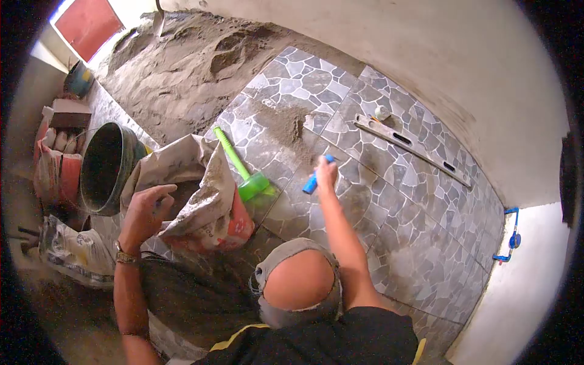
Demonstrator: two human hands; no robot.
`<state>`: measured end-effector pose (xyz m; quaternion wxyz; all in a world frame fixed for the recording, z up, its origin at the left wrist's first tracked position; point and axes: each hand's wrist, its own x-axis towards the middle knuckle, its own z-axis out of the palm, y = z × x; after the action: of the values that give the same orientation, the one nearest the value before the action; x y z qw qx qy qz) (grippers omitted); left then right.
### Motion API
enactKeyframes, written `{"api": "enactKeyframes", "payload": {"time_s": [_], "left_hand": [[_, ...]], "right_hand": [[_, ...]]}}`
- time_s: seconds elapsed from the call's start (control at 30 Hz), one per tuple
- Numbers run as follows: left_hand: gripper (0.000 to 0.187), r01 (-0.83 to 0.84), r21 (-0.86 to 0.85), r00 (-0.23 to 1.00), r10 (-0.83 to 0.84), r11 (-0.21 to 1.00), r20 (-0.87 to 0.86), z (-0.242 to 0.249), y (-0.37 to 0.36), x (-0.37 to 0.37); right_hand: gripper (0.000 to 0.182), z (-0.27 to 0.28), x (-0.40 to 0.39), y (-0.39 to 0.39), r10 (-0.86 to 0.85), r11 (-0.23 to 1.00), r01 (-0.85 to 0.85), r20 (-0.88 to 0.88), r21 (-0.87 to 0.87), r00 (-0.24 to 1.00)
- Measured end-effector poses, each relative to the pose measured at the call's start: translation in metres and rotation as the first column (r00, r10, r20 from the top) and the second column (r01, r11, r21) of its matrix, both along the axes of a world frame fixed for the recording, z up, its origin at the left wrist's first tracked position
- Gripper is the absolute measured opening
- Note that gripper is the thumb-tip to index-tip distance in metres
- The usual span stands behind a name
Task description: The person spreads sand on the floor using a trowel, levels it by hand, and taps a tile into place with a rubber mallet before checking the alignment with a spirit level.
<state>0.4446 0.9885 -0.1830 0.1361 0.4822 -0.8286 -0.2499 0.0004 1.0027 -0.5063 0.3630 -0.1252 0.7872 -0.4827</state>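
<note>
My right hand (326, 173) is closed around a blue tool (311, 184), of which blue ends show on both sides of my fist; its exact kind is hidden. It is over the stone-patterned floor tiles (377, 213), beside a patch of loose grey sand or mortar (289, 126). My left hand (146, 213), with a watch at the wrist, hovers at the mouth of an open sack (210, 207). Its fingers are bent and apart, with nothing visible in them. A bright green long-handled dustpan or scoop (254, 184) lies against the sack's right side.
A long spirit level (413, 149) lies on the tiles near the wall, with a small white roll-like thing (382, 112) beside it. A dark bucket (103, 169) stands left of the sack. Sand (176, 73) covers the back floor. Blue pipework (514, 240) juts from the right wall.
</note>
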Motion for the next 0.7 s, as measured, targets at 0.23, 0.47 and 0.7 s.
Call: {"api": "enactKeyframes", "payload": {"time_s": [0.23,0.47,0.7], "left_hand": [[0.026,0.104,0.055,0.994,-0.102,0.993,-0.046,0.011,-0.009,-0.033],[0.022,0.143,0.087,0.990,-0.143,0.986,0.000,-0.005,-0.002,-0.017],[0.024,0.079,0.038,0.997,-0.080,0.996,0.020,-0.003,-0.009,0.001]], "right_hand": [[0.051,-0.037,0.020,0.020,0.048,0.984,-0.003,-0.248,0.178,0.967],[0.036,0.030,0.009,0.010,0.288,0.956,-0.285,0.041,-0.074,0.957],[0.046,0.095,-0.120,0.041,0.754,0.655,-0.563,-0.386,0.504,0.531]]}}
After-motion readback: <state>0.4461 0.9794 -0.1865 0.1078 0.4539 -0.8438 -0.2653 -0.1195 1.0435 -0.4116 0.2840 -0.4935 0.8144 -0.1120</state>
